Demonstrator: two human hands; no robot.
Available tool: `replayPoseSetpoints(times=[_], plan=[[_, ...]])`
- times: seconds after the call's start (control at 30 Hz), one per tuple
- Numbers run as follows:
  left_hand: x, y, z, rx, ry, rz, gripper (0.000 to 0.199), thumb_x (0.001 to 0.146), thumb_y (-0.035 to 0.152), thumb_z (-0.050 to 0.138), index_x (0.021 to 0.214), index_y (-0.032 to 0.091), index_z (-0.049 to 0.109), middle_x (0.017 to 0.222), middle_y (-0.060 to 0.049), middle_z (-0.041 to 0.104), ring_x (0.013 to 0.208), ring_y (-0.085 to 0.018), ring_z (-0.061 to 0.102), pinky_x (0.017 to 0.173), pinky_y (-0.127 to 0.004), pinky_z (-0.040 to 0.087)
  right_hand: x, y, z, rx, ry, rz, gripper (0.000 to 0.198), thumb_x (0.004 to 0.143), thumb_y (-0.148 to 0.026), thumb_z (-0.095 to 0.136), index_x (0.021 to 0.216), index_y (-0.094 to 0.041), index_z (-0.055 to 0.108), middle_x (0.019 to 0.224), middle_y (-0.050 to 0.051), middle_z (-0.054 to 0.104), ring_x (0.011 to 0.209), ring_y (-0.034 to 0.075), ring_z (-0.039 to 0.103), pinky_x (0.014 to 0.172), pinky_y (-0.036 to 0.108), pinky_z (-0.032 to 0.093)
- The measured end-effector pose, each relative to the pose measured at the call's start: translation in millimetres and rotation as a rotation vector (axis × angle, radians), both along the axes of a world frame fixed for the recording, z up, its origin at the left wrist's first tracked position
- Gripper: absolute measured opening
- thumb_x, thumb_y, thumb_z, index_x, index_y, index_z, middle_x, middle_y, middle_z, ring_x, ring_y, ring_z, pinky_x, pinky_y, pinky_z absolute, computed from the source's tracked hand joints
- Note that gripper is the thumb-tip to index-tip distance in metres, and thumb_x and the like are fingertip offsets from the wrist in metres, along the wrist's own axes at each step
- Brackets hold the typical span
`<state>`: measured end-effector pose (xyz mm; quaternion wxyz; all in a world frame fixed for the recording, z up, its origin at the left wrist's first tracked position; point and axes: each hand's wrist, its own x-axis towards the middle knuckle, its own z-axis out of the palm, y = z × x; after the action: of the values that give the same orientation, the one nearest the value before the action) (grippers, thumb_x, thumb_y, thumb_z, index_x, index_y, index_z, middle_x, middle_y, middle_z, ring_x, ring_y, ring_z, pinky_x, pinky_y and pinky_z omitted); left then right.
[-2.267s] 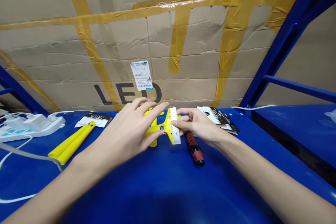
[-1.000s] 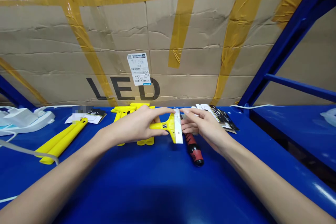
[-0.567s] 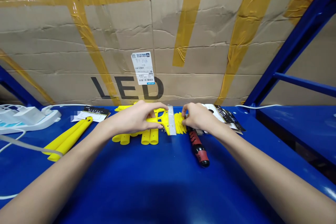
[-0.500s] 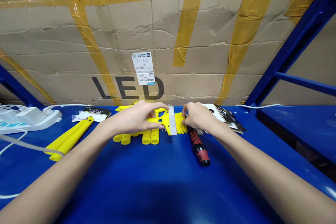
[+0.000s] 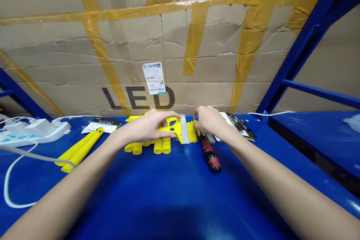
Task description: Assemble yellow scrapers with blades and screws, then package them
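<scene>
My left hand (image 5: 147, 125) grips a yellow scraper head (image 5: 176, 129) with thumb and fingers. A flat silvery blade (image 5: 184, 129) runs across the head's right end. My right hand (image 5: 207, 120) is closed in a pinch at the row of thin yellow pieces (image 5: 192, 132), just right of the blade; what its fingertips hold, if anything, is hidden. Below that hand lies a red and black screwdriver (image 5: 211, 156), its tip end covered by the hand. Several yellow tube handles (image 5: 162, 146) lie beneath and beside my left hand, partly hidden by it.
Two yellow handles (image 5: 81, 152) lie left of my left forearm, near printed black and white cards (image 5: 101, 124). More cards (image 5: 239, 125) lie beyond my right wrist. A white power strip (image 5: 47, 133) with cables stands at left. A large cardboard box (image 5: 135, 52) walls the blue table's (image 5: 157, 191) back.
The view has tilted up and shifted slightly. My left hand keeps its hold on the scraper head. My right hand has moved slightly toward the blade, still pinched.
</scene>
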<state>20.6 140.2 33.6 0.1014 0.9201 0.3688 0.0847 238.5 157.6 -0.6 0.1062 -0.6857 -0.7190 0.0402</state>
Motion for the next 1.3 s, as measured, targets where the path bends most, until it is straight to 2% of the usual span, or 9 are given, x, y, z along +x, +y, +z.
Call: replayPoseSetpoints(times=[0.2,0.33,0.43,0.53,0.73,0.83,1.0,1.17,1.3], plan=[[-4,1,-0.3,-0.016,-0.023,-0.017,0.056,0.088,0.048,0.065,0.137,0.024,0.056,0.068,0.003,0.055,0.062,-0.015,0.054,0.059,-0.025,0.035,20,-11,5,0.146,0.117,0.089,0.02,0.078,-0.02,0.062,0.087,-0.02,0.08,0.088,0.01,0.076,0.088,0.027,0.07,0.076,0.034,0.049],[-3,0,-1.6,-0.023,-0.014,-0.015,0.056,0.088,0.048,0.065,0.137,0.024,0.055,0.067,0.004,0.054,0.061,-0.015,0.052,0.058,-0.024,0.035,30,-22,0,0.248,0.443,0.169,0.014,0.079,-0.026,0.064,0.074,-0.018,0.075,0.075,0.006,0.073,0.073,0.021,0.067,0.068,0.03,0.048],[-1,-1,-4.4,-0.033,0.007,-0.006,0.056,0.089,0.051,0.064,0.138,0.025,0.054,0.068,0.003,0.055,0.063,-0.016,0.053,0.059,-0.025,0.036,37,-29,-12,0.244,0.757,0.144,0.021,0.072,-0.028,0.075,0.09,-0.018,0.071,0.072,0.002,0.069,0.064,0.017,0.063,0.063,0.028,0.048],[0,-1,-8.2,-0.014,0.01,-0.01,0.057,0.089,0.052,0.063,0.139,0.026,0.054,0.079,0.0,0.062,0.072,-0.018,0.057,0.066,-0.026,0.04,43,-33,-24,0.042,1.215,0.032,0.05,0.066,-0.021,0.083,0.112,-0.019,0.063,0.073,-0.001,0.068,0.064,0.015,0.064,0.06,0.025,0.05],[4,-3,-12.5,-0.021,0.056,-0.004,0.057,0.09,0.05,0.063,0.14,0.026,0.053,0.088,-0.003,0.064,0.081,-0.02,0.057,0.069,-0.028,0.039,48,-34,-26,-0.221,1.732,-0.16,0.007,0.079,-0.013,0.069,0.081,-0.016,0.063,0.082,0.008,0.07,0.074,0.013,0.069,0.067,0.02,0.057],[8,-4,-14.6,-0.031,0.075,0.012,0.057,0.09,0.049,0.064,0.142,0.027,0.052,0.087,-0.002,0.064,0.083,-0.021,0.057,0.07,-0.028,0.038,48,-36,-24,-0.247,1.77,-0.11,0.009,0.077,-0.011,0.067,0.074,-0.017,0.062,0.078,0.006,0.069,0.066,0.011,0.065,0.063,0.02,0.056],[10,0,-21.4,-0.057,0.058,0.009,0.063,0.09,0.048,0.065,0.146,0.028,0.046,0.09,-0.002,0.065,0.084,-0.022,0.057,0.071,-0.029,0.038,46,-38,-27,-0.21,1.653,0.069,0.034,0.057,-0.02,0.092,0.063,-0.017,0.058,0.058,-0.004,0.053,0.056,0.006,0.051,0.052,0.015,0.043],[9,2,-26.6,-0.049,0.029,0.02,0.066,0.088,0.048,0.066,0.147,0.031,0.043,0.09,-0.002,0.065,0.086,-0.022,0.058,0.072,-0.029,0.038,43,-39,-30,-0.198,1.549,0.036,0.04,0.058,-0.033,0.094,0.085,-0.017,0.069,0.068,-0.002,0.063,0.058,0.007,0.053,0.052,0.019,0.042],[9,2,-27.2,-0.076,0.027,0.036,0.066,0.088,0.047,0.067,0.147,0.031,0.043,0.092,-0.002,0.065,0.087,-0.022,0.058,0.071,-0.028,0.038,40,-43,-31,-0.299,1.485,0.056,0.075,0.055,-0.025,0.095,0.12,-0.023,0.059,0.074,-0.001,0.072,0.063,0.011,0.063,0.06,0.021,0.049]])
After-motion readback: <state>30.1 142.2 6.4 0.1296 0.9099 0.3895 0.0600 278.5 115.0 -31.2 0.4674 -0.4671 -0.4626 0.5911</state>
